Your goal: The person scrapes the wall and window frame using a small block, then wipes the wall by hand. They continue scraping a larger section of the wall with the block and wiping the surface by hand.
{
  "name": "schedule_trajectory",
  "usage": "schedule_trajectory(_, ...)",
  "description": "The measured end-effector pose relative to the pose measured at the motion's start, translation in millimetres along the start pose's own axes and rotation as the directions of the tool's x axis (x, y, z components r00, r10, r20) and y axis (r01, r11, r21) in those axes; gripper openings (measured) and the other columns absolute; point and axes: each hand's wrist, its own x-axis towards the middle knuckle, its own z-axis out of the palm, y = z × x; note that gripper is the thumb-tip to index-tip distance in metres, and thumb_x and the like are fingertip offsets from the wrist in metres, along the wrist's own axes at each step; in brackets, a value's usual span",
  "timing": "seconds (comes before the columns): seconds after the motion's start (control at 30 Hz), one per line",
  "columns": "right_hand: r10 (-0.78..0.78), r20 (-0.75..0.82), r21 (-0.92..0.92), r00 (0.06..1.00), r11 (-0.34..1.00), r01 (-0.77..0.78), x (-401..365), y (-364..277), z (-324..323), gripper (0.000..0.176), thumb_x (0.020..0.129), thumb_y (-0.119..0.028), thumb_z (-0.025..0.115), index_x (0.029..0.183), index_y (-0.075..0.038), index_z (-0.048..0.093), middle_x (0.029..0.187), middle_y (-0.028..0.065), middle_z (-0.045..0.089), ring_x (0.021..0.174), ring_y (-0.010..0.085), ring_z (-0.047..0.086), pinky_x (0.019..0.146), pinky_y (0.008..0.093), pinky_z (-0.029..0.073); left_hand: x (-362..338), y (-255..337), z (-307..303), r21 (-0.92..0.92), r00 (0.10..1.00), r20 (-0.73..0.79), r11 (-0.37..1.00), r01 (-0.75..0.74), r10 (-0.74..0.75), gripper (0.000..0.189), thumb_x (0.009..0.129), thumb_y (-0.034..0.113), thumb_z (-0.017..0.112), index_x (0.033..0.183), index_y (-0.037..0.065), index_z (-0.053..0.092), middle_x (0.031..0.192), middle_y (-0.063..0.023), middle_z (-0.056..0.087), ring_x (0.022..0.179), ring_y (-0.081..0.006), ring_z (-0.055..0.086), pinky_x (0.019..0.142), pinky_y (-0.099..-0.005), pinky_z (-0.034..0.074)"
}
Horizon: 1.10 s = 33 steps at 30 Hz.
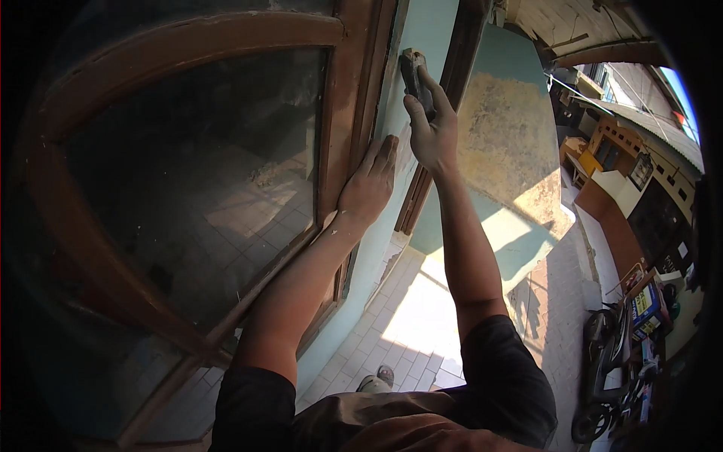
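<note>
My right hand (434,132) is raised high, its fingers wrapped round a dark block-like tool (416,79) held against the light blue wall strip (428,29). What the tool is made of cannot be made out. Lower and to the left, my left hand (369,183) lies flat with its fingers stretched upward, touching the wall strip beside the brown wooden window frame (348,98). It holds nothing. Dark glass (203,173) fills the frame and shows reflections.
A patchy blue-green wall (503,128) stands to the right. Below is a tiled floor (407,316) with bright sunlight and one foot (385,374). At the far right are a motorbike (600,361), boxes (645,307) and wooden furniture (608,215).
</note>
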Motion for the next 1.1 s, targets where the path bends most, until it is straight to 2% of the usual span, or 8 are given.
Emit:
schedule_trajectory(0.13, -0.097, 0.084, -0.141, 0.992, 0.984, 0.108, -55, 10, 3, 0.054, 0.1, -0.011, 0.064, 0.149, 0.006, 0.048, 0.147, 0.0245, 0.056, 0.14, 0.0284, 0.052, 0.114, 0.0385, 0.042, 2, 4, 4, -0.045, 0.992, 0.127, 0.999, -0.018, 0.024, 0.06, 0.1, 0.029, 0.047, 0.151, -0.003, 0.046, 0.164, -0.0143, 0.038, 0.153, -0.026, 0.032, 0.129, -0.0461, 0.02)
schedule_trajectory(0.27, -0.003, -0.021, 0.025, 1.0, 1.0, 0.004, -16, 1, 2, 0.049, 0.096, -0.009, 0.066, 0.143, 0.002, 0.057, 0.126, 0.0256, 0.068, 0.118, 0.0262, 0.067, 0.101, 0.037, 0.05, -2, 2, -1, -0.001, 0.995, 0.095, 1.0, -0.023, 0.023, 0.059, 0.1, 0.029, 0.046, 0.15, -0.003, 0.048, 0.162, -0.014, 0.041, 0.153, -0.026, 0.033, 0.129, -0.0469, 0.02)
schedule_trajectory(0.57, 0.043, 0.085, 0.258, 0.995, 0.964, -0.064, -25, 6, -1, 0.051, 0.094, -0.012, 0.067, 0.141, 0.005, 0.057, 0.129, 0.0243, 0.068, 0.125, 0.0283, 0.064, 0.107, 0.0376, 0.047, -6, 5, 5, -0.052, 0.998, 0.054, 0.997, 0.048, -0.045, 0.052, 0.097, 0.031, 0.051, 0.141, 0.004, 0.06, 0.151, -0.0098, 0.054, 0.148, -0.0233, 0.039, 0.128, -0.051, 0.021)
schedule_trajectory(0.73, -0.136, 0.026, 0.155, 0.99, 0.979, 0.131, -32, 18, 4, 0.05, 0.088, -0.01, 0.071, 0.136, 0.001, 0.063, 0.106, 0.0194, 0.072, 0.092, 0.0292, 0.068, 0.089, 0.0372, 0.052, -10, 7, 6, -0.068, 0.995, 0.076, 0.995, 0.076, -0.071, 0.045, 0.093, 0.03, 0.058, 0.13, 0.006, 0.068, 0.141, -0.007, 0.06, 0.142, -0.0229, 0.046, 0.127, -0.0526, 0.023)
schedule_trajectory(0.8, -0.112, 0.09, 0.15, 0.99, 0.984, 0.098, -30, 18, 0, 0.049, 0.095, -0.012, 0.068, 0.141, 0.002, 0.059, 0.125, 0.0218, 0.071, 0.113, 0.025, 0.069, 0.098, 0.0347, 0.051, -9, 6, 5, -0.094, 0.994, 0.087, 0.993, 0.073, -0.065, 0.041, 0.092, 0.029, 0.061, 0.125, 0.008, 0.07, 0.137, -0.0067, 0.061, 0.14, -0.0226, 0.047, 0.126, -0.0538, 0.024)
schedule_trajectory(0.9, -0.111, 0.101, 0.15, 0.989, 0.984, 0.095, -20, 17, -2, 0.049, 0.092, -0.009, 0.069, 0.139, 0.002, 0.061, 0.122, 0.0226, 0.072, 0.109, 0.0265, 0.07, 0.097, 0.0356, 0.052, -5, 7, 2, -0.066, 0.991, 0.084, 0.992, 0.109, -0.103, 0.041, 0.092, 0.032, 0.063, 0.125, 0.01, 0.07, 0.137, -0.007, 0.062, 0.14, -0.0224, 0.047, 0.125, -0.0544, 0.026)
schedule_trajectory(0.97, -0.196, 0.0, 0.177, 0.981, 0.965, 0.193, -16, 17, 1, 0.052, 0.082, -0.005, 0.07, 0.133, -0.002, 0.066, 0.093, 0.0169, 0.069, 0.084, 0.0299, 0.067, 0.079, 0.0389, 0.054, -9, 9, 3, -0.085, 0.988, 0.109, 0.99, 0.116, -0.106, 0.041, 0.091, 0.033, 0.064, 0.125, 0.01, 0.07, 0.136, -0.0069, 0.062, 0.14, -0.0226, 0.047, 0.125, -0.0546, 0.028)
schedule_trajectory(1.1, -0.15, 0.016, 0.232, 0.989, 0.962, 0.142, -29, 19, 4, 0.051, 0.082, -0.005, 0.07, 0.133, -0.003, 0.066, 0.094, 0.0169, 0.069, 0.081, 0.0303, 0.068, 0.076, 0.0392, 0.055, -9, 7, 3, -0.086, 0.984, 0.113, 0.986, 0.145, -0.135, 0.044, 0.089, 0.036, 0.068, 0.125, 0.01, 0.069, 0.138, -0.0078, 0.06, 0.14, -0.0234, 0.047, 0.123, -0.0552, 0.032)
